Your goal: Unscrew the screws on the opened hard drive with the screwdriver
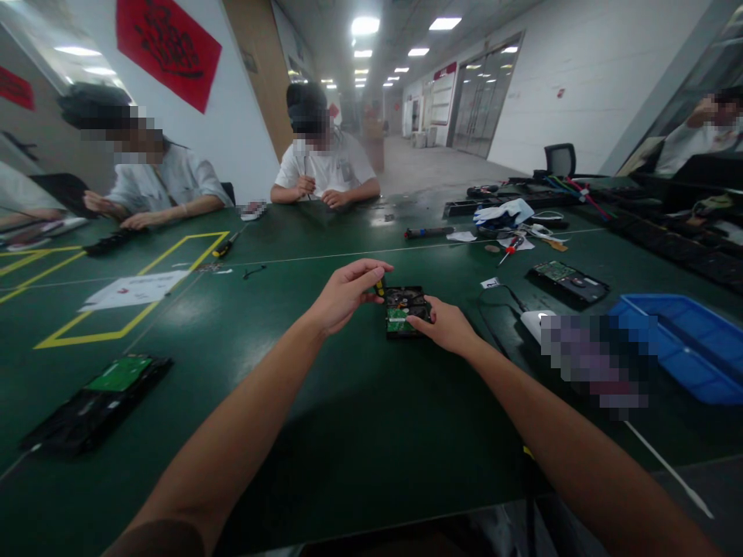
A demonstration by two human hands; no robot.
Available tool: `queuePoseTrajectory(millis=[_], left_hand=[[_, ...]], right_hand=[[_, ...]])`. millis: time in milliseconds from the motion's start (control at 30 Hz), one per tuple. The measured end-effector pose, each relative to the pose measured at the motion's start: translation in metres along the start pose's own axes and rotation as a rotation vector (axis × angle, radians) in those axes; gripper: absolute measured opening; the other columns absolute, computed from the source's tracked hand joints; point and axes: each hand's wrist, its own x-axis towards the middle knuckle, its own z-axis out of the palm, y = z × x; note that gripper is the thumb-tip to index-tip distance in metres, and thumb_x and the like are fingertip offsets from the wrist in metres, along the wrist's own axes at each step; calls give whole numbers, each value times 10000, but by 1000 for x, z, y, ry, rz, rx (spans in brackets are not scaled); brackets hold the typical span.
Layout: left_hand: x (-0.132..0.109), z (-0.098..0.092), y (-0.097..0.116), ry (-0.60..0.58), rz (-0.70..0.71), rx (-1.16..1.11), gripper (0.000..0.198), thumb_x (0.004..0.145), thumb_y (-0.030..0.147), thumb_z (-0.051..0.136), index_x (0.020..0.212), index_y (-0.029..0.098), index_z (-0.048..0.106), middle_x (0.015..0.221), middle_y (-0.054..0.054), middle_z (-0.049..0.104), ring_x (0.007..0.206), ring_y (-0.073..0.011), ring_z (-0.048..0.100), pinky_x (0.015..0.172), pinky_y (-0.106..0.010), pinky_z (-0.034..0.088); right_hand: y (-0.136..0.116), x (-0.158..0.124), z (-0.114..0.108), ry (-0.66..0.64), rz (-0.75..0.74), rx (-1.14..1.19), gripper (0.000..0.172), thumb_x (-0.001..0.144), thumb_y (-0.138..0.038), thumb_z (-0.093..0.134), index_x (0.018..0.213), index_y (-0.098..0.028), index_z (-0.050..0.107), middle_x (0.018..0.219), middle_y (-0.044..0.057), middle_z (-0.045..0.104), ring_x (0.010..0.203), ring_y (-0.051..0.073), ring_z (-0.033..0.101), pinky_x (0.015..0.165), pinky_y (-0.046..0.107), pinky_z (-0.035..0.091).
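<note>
A black hard drive with a green circuit board point(398, 325) lies on the green table in front of me. My right hand point(448, 323) grips its right side, with the thumb over the board's edge. In my left hand point(347, 295) a small yellow-and-black screwdriver point(380, 286) is pinched upright between thumb and fingers, at the drive's upper left corner. Its tip is too small to make out. Another hard drive point(566, 283) rests farther right, and a third drive with a green board point(98, 402) lies at the left.
A blue plastic bin point(690, 348) stands at the right, beside a partly blurred white device with a cable. A red screwdriver point(511, 246), gloves point(504, 213) and tools lie behind. A yellow-handled screwdriver point(226, 245) and papers point(136, 289) are at left. Several people sit around the table.
</note>
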Motion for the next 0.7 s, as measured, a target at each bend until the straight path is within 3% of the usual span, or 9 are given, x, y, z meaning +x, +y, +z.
queuePoseTrajectory(millis=[300, 700], left_hand=[[-1, 2, 2, -41, -25, -140, 186, 897, 303, 679, 1049, 197, 669, 1036, -58, 641, 979, -193, 661, 780, -354, 615], [-1, 3, 1, -40, -12, -109, 216, 891, 369, 704, 1007, 187, 713, 1055, -76, 649, 990, -192, 622, 741, -317, 601]], right_hand=[[-1, 0, -1, -8, -20, -10, 576, 915, -557, 660, 1342, -175, 603, 924, 81, 719, 837, 230, 659, 701, 294, 419], [-1, -1, -3, -13, -33, -11, 548, 923, -546, 652, 1332, -186, 603, 986, 87, 720, 866, 228, 660, 693, 289, 415]])
